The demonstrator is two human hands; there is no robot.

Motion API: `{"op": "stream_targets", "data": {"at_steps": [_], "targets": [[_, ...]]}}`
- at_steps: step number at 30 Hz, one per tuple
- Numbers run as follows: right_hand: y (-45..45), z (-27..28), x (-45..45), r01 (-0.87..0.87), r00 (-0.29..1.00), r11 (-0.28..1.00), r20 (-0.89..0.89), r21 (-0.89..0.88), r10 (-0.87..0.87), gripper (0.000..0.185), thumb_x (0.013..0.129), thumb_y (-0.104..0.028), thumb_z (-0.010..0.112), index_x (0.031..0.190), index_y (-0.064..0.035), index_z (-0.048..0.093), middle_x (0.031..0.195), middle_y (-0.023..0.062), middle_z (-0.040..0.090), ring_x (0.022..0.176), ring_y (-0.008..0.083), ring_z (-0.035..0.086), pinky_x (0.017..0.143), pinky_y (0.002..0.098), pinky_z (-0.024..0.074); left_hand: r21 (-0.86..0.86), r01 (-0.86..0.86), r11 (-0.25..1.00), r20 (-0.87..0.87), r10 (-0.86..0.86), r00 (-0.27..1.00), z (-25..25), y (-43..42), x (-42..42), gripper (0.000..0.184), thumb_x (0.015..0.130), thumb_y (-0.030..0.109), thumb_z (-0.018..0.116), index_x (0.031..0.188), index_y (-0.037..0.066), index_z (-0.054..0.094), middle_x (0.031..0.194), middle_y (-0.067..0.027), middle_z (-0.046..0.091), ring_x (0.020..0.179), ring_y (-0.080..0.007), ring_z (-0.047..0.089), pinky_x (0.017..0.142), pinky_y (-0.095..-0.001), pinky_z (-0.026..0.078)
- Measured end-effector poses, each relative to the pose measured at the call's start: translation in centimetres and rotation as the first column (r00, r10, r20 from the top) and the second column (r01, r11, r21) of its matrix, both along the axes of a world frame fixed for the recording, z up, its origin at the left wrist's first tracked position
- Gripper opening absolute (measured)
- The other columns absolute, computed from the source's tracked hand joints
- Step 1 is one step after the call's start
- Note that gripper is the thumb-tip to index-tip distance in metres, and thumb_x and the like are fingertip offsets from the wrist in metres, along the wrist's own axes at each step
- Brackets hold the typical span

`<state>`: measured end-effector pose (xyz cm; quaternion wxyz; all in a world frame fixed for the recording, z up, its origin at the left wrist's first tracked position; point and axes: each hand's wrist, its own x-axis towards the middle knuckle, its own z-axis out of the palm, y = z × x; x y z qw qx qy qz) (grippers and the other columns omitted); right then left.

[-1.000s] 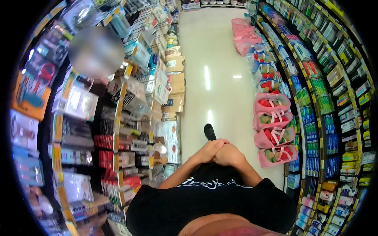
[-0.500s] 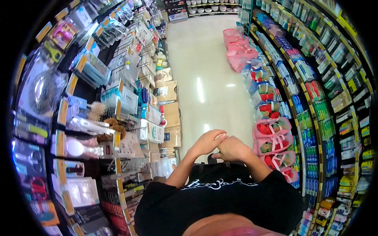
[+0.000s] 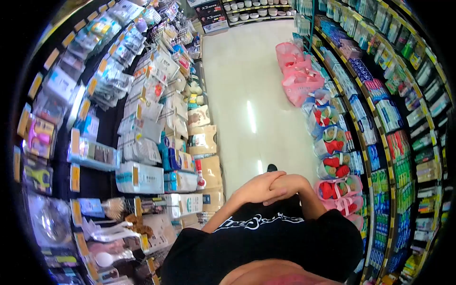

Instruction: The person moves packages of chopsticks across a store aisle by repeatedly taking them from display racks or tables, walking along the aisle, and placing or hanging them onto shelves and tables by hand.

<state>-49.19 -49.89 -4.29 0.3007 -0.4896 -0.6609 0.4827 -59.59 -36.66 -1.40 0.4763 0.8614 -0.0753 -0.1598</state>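
My left hand (image 3: 256, 189) and my right hand (image 3: 289, 184) are clasped together in front of my black T-shirt (image 3: 266, 240). Fingers of one hand lie across the other, closed, and some are hidden in the overlap. No item shows in either hand. Just beyond them, the tip of a dark shoe (image 3: 271, 167) shows on the floor. To the right of my hands stand pink bags (image 3: 339, 186) with red and green things inside.
The pale shiny floor (image 3: 247, 71) runs ahead between two shelf rows. Packaged household goods hang at left, above wooden boards (image 3: 209, 173). Toothpaste-like boxes (image 3: 380, 185) fill the right shelves. More pink bags (image 3: 301, 85) jut into the aisle; bowls (image 3: 244, 17) stand at the far end.
The view has shifted forward along the aisle and slightly left, so the shelves sit lower in view. My hands stay together, but their overlap has changed, and a shoe tip now shows.
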Motion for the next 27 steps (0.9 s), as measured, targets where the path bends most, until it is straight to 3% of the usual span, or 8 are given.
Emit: {"op": "stream_targets", "data": {"at_steps": [6,7,10,14,17,20,23,27], "targets": [[7.5,2.4,13.3,0.196,0.964,0.978,0.168,0.072,-0.206,0.044,0.084,-0.040,0.069,0.097,0.0020,0.067,0.094,0.0192,0.068,0.091,0.0345,0.064,0.083,0.0393,0.0495,0.031,-0.033,0.999,0.227,0.025,0.974,1.3,8.8,12.8,0.067,0.090,0.047,0.057,0.134,-0.002,0.046,0.127,-0.0255,0.055,0.119,-0.0376,0.052,0.103,-0.0418,0.039],[8.6,3.7,15.6,0.196,0.925,0.980,0.340,-0.044,-0.170,0.054,0.085,-0.040,0.066,0.116,0.0038,0.060,0.111,0.0226,0.064,0.103,0.0375,0.061,0.090,0.0405,0.0477,0.073,-0.034,0.997,0.208,0.018,0.978,1.9,10.3,14.9,0.063,0.091,0.044,0.058,0.133,-0.002,0.047,0.129,-0.0240,0.053,0.122,-0.0370,0.050,0.105,-0.0409,0.037],[10.0,2.5,20.2,0.441,0.786,0.851,0.335,0.287,-0.520,0.076,0.085,-0.041,0.066,0.139,0.0059,0.037,0.131,0.0286,0.051,0.119,0.0399,0.052,0.099,0.0393,0.0428,-0.011,-0.235,0.972,0.327,0.226,0.918,1.2,14.9,19.0,0.061,0.091,0.041,0.059,0.131,-0.003,0.048,0.131,-0.0227,0.051,0.124,-0.0367,0.049,0.106,-0.0402,0.037],[11.7,2.7,27.3,0.538,0.791,0.843,0.348,-0.005,-0.503,0.088,0.087,-0.046,0.062,0.144,0.0087,0.025,0.139,0.0319,0.041,0.126,0.0418,0.045,0.106,0.0397,0.0374,0.174,-0.503,0.847,0.155,0.481,0.863,-2.5,21.6,22.7,0.067,0.089,0.047,0.060,0.134,-0.002,0.047,0.133,-0.0247,0.050,0.127,-0.0360,0.047,0.107,-0.0397,0.036],[14.3,1.1,32.8,0.548,0.782,0.812,0.468,-0.201,-0.412,0.089,0.086,-0.046,0.065,0.143,0.0101,0.026,0.138,0.0320,0.042,0.127,0.0408,0.044,0.106,0.0399,0.0368,0.639,-0.251,0.727,-0.181,0.459,0.869,-6.4,26.1,26.1,0.081,0.081,0.061,0.062,0.132,-0.001,0.050,0.129,-0.0247,0.053,0.121,-0.0386,0.052,0.101,-0.0442,0.042],[17.7,-0.6,39.2,0.503,0.792,0.864,0.386,0.028,-0.474,0.087,0.084,-0.043,0.064,0.144,0.0073,0.026,0.135,0.0321,0.044,0.123,0.0415,0.049,0.102,0.0408,0.0412,0.672,0.138,0.727,-0.492,0.300,0.817,-10.2,30.1,31.4,0.089,0.074,0.070,0.062,0.129,0.000,0.053,0.124,-0.0239,0.058,0.115,-0.0392,0.056,0.097,-0.0471,0.045],[21.5,0.0,46.7,0.544,0.732,0.829,0.412,0.128,-0.543,0.087,0.083,-0.044,0.067,0.141,0.0091,0.030,0.134,0.0316,0.045,0.123,0.0424,0.047,0.103,0.0419,0.0396,0.559,-0.091,0.824,-0.297,0.301,0.906,-12.2,33.6,38.4,0.083,0.077,0.068,0.061,0.124,0.001,0.056,0.121,-0.0227,0.060,0.111,-0.0382,0.059,0.095,-0.0461,0.047],[27.7,3.8,56.7,0.735,0.444,0.678,0.763,-0.011,-0.469,0.073,0.081,-0.038,0.070,0.130,0.0070,0.040,0.118,0.0292,0.055,0.103,0.0449,0.059,0.087,0.0492,0.0483,0.674,-0.094,0.733,-0.224,0.324,0.919,-7.6,37.6,52.5,0.078,0.079,0.061,0.063,0.127,0.000,0.054,0.121,-0.0246,0.059,0.112,-0.0385,0.057,0.095,-0.0457,0.046]]}}
